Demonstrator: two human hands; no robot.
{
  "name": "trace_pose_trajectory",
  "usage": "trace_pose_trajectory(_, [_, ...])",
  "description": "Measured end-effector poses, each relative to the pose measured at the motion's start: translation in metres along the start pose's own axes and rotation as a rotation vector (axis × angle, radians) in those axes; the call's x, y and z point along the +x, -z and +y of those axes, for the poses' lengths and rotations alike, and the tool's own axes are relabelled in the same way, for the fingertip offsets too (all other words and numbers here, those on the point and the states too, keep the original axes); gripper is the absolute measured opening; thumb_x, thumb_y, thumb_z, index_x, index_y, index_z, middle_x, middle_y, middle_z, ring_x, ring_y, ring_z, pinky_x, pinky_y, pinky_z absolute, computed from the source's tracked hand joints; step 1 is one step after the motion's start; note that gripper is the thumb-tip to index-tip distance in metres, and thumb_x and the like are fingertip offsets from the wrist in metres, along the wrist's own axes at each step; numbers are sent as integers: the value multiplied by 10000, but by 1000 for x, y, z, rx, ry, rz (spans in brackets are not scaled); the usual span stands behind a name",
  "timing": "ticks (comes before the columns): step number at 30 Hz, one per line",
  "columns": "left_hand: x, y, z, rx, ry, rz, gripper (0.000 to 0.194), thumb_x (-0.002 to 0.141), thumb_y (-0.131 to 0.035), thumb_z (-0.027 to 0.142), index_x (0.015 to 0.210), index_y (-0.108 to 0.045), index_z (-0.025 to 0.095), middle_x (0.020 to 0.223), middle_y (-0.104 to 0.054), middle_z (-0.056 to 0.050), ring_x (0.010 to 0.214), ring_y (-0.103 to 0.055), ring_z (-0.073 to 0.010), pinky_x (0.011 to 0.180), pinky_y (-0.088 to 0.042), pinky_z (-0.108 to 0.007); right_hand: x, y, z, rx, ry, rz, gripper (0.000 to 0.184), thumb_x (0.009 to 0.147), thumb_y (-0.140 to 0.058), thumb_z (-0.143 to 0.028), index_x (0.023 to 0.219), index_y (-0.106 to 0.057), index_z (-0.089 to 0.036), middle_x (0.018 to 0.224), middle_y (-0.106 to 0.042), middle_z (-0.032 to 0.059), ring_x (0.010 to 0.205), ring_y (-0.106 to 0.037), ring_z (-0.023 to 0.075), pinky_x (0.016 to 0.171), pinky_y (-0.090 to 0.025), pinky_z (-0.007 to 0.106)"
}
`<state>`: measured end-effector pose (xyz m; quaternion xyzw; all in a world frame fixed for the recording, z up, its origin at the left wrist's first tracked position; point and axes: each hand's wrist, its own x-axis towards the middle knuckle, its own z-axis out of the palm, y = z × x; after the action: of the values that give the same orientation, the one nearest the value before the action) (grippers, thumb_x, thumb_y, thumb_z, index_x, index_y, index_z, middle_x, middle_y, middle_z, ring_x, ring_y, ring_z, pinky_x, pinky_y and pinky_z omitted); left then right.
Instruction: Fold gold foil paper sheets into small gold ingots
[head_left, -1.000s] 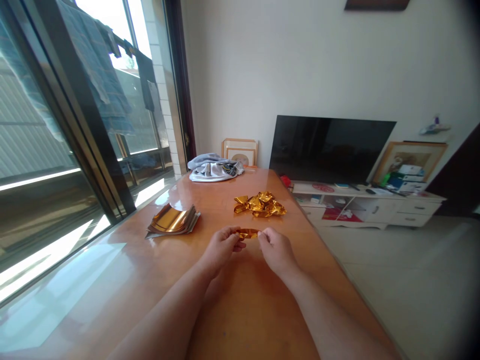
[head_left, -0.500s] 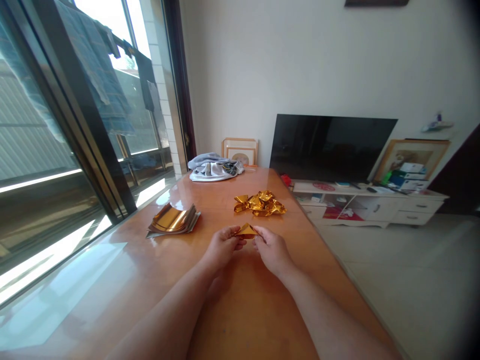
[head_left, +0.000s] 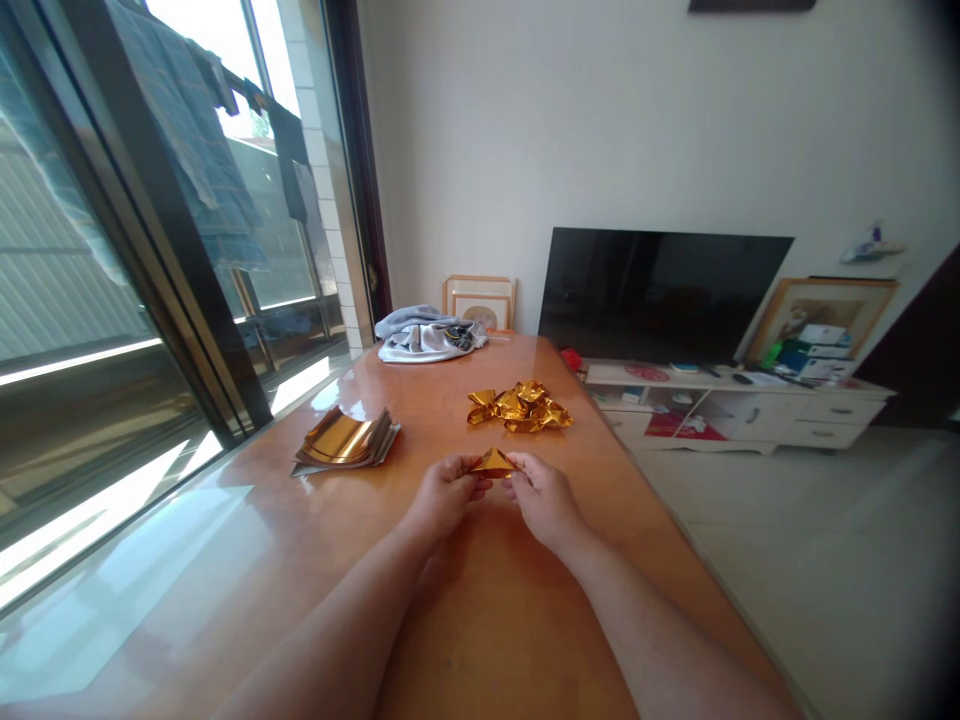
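Note:
Between my two hands is a partly folded sheet of gold foil paper, peaked at the top like a small triangle. My left hand pinches its left corner, and my right hand grips the right corner with thumb and fingers. Some fingertips are hidden behind the paper. Just beyond my hands lies a heap of folded gold foil pieces. To the left, a stack of curled gold foil sheets rests on the glossy wooden table.
A bundle of grey cloth sits at the table's far end, near leaning picture frames. A glass sliding door runs along the left. Beyond the table's right edge stand a white cabinet and a television.
Almost nothing differs. My fingers have shifted very slightly at the corners of the foil paper; the heap and the stack stay where they were.

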<state>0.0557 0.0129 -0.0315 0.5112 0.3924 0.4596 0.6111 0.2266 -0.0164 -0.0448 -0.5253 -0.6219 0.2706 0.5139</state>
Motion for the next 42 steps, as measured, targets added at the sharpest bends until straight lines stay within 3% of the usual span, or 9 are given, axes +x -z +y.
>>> trace_pose_trajectory(8, [-1,-2,1,-60,17,67,285,756,-724,104,985,-565,164,943,-756,-93,759,-718,-155,735,-534,-269,2,-3,5,-18,-38,55,226,880,-519,-274,1078,-611,-214,933,-758,56,787,-733,203,741,-580,338])
trace_pose_trajectory(16, [0,-1,0,-63,17,51,223,785,-691,86,977,-596,149,945,-762,-86,784,-715,-149,756,-536,-265,1,-4,7,35,-42,30,227,897,-521,-308,1081,-610,-209,958,-755,59,811,-735,205,766,-587,351])
trace_pose_trajectory(32, [-1,-2,0,-71,9,41,234,712,-787,166,906,-655,157,901,-753,-76,815,-702,-173,796,-525,-303,1,-1,2,32,-42,-15,272,898,-506,-302,1087,-676,-205,912,-755,45,770,-721,195,712,-581,316])
trace_pose_trajectory(38, [-3,-2,3,-29,0,10,185,753,-723,160,937,-711,154,976,-762,-84,888,-695,-183,814,-517,-287,1,-1,0,11,-46,1,273,908,-491,-308,1080,-677,-207,886,-754,37,739,-713,191,692,-570,310])
trace_pose_trajectory(42, [-3,-2,2,-11,2,46,216,732,-733,131,948,-728,149,937,-758,-69,787,-678,-144,759,-512,-250,1,0,1,6,-46,28,276,908,-493,-325,1076,-675,-204,875,-752,40,749,-712,198,697,-569,313])
